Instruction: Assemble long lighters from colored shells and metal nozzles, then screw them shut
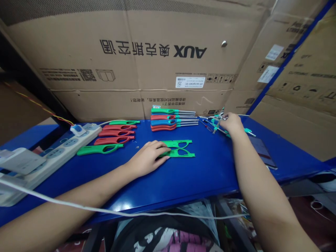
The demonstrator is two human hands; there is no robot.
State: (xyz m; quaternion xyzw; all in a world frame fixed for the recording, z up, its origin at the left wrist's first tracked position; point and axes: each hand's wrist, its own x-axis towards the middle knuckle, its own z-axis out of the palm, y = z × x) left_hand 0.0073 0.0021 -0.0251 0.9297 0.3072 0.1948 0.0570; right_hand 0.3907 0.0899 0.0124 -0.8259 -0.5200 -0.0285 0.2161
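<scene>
Two green lighter casing halves (181, 152) lie side by side on the blue tabletop, their trigger loops pointing right. My left hand (151, 157) rests over their left ends, thumb and fingers closed on the nearer half. At the right, my right hand (232, 123) reaches into a pile of lighter innards (216, 120) with teal parts and thin metal tubes. Its fingers are pinched together among the pieces; what they grip is hidden. A screwdriver (206, 126) with a dark reddish handle lies at the pile's left.
Stacked long-nosed lighters (164, 122) lie at the back. Red and green casings (115, 133) line up at left beside a power strip (65, 147). Tiny metal pins (137, 147) lie near them. A phone (262, 152) lies at right. A white cable (126, 212) crosses in front.
</scene>
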